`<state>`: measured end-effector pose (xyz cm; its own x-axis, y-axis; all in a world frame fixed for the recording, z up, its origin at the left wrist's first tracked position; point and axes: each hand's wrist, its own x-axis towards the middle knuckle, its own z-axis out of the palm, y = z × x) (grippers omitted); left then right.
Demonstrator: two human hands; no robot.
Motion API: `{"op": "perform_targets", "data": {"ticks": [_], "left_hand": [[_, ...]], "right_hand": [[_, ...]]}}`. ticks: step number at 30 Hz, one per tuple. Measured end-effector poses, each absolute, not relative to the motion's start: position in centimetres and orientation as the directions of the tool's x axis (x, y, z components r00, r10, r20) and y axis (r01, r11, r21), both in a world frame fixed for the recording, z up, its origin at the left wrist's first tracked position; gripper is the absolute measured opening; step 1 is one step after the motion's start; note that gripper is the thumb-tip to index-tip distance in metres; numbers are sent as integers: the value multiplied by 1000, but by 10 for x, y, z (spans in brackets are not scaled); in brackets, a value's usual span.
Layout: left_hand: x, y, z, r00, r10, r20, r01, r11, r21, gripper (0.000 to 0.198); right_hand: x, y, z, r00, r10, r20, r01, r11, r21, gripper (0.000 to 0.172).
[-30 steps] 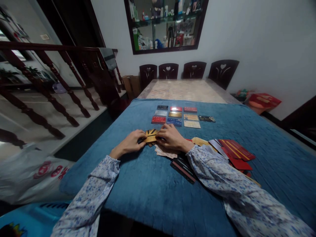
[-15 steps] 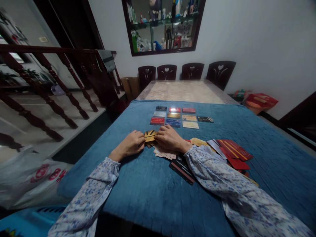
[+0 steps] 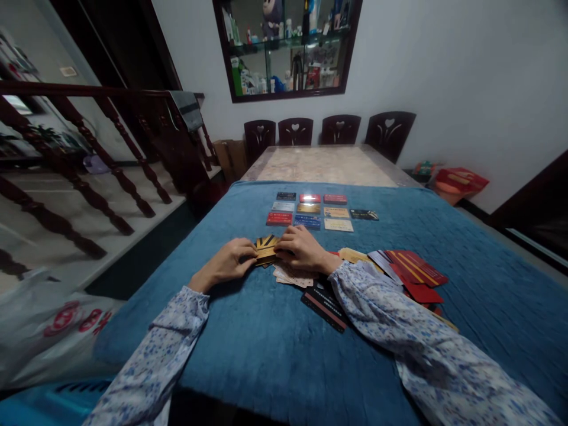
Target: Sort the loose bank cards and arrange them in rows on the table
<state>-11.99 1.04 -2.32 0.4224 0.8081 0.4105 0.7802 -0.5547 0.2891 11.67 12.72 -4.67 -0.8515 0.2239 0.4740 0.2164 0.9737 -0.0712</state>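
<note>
Between my hands is a stack of gold and black cards [image 3: 265, 253] on the blue cloth. My left hand [image 3: 231, 260] pinches the stack's left side with curled fingers. From the other side, my right hand [image 3: 300, 248] grips its right edge; part of the stack is hidden by those fingers. Pale pinkish cards [image 3: 293, 276] lie fanned under my right hand. Black cards [image 3: 325, 307] with a reddish stripe rest near my right wrist. Beyond my hands are rows of card piles, among them a red pile [image 3: 279, 219], a blue pile [image 3: 307, 222] and a cream pile [image 3: 338, 225].
Loose red cards [image 3: 415, 269] overlap others right of my forearm. A black card pile [image 3: 364, 215] sits at the rows' right end. The blue cloth [image 3: 248, 349] covers the near table; bare marble tabletop [image 3: 328, 163] shows beyond. A plastic bag [image 3: 57, 331] is at left.
My left fingers and thumb have opened slightly around the stack's left side. The whole view has shifted a little; the cards on the cloth keep their arrangement.
</note>
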Motion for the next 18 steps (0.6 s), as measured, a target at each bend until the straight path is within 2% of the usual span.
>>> {"op": "perform_targets", "data": {"ticks": [9, 18], "left_hand": [[-120, 12, -22, 334, 855, 398, 753, -496, 433, 12], [-123, 18, -26, 223, 914, 338, 720, -388, 575, 10]], "right_hand": [[118, 130, -47, -846, 273, 459, 207, 960, -188, 12], [117, 125, -44, -825, 330, 458, 239, 939, -246, 14]]}}
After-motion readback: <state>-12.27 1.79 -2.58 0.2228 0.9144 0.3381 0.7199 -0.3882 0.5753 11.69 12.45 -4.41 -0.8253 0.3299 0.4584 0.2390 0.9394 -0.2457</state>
